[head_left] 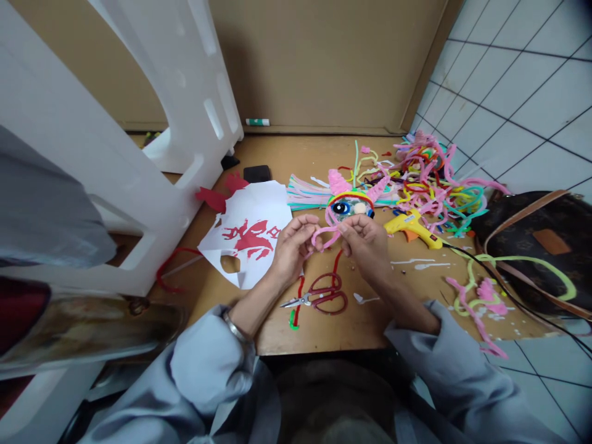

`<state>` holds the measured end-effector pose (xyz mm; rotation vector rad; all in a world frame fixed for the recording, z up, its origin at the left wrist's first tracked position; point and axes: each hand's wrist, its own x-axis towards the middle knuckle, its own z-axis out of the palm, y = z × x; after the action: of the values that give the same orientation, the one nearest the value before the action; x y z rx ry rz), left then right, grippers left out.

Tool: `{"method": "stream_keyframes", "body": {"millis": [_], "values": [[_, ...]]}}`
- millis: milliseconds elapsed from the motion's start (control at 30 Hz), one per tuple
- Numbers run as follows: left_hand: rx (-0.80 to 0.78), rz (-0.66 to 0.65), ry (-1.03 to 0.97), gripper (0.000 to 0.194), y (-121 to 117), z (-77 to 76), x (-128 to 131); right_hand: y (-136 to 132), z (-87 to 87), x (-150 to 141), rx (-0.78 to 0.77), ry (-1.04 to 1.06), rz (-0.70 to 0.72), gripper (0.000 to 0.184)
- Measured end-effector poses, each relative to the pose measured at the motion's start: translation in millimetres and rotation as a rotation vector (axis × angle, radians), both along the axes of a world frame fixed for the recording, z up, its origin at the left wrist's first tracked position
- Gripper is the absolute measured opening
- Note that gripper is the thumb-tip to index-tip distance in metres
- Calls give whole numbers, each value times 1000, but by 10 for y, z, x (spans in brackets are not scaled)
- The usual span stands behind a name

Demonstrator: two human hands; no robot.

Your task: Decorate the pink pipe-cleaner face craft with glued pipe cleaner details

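Between my two hands is a looped pink pipe cleaner (327,229). My left hand (295,243) pinches one side of it, and my right hand (365,243) pinches the other near its fingertips. Just behind my hands lies a craft animal head (350,203) with pink ears, a blue-rimmed eye and strands fanning out at both sides; my right hand hides part of it. Red-handled scissors (319,298) rest on the table below my hands, blades to the left. A red pipe cleaner with a green end (296,317) lies beside the blades.
A white sheet with red cut-outs (252,240) lies left. A yellow glue gun (414,229) with a black cord sits right, before a heap of coloured pipe cleaners (435,185). A brown handbag (531,246) stands at the right edge. A dark box (257,173) lies behind.
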<state>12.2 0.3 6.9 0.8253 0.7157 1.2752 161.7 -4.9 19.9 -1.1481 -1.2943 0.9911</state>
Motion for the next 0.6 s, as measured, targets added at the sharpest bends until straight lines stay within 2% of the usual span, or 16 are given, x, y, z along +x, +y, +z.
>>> {"method": "stream_keyframes", "body": {"millis": [133,367,600], "values": [[38,-9,71,40,3,-18,0,-21,-8,9,61,-98,-46,23],[6,-38,36,40,0,-29,10,-25,29,-21,6,36,2,28],[-27,-74,-24,40,37,-20,-41,5,77,23,40,-5,-51,28]]}}
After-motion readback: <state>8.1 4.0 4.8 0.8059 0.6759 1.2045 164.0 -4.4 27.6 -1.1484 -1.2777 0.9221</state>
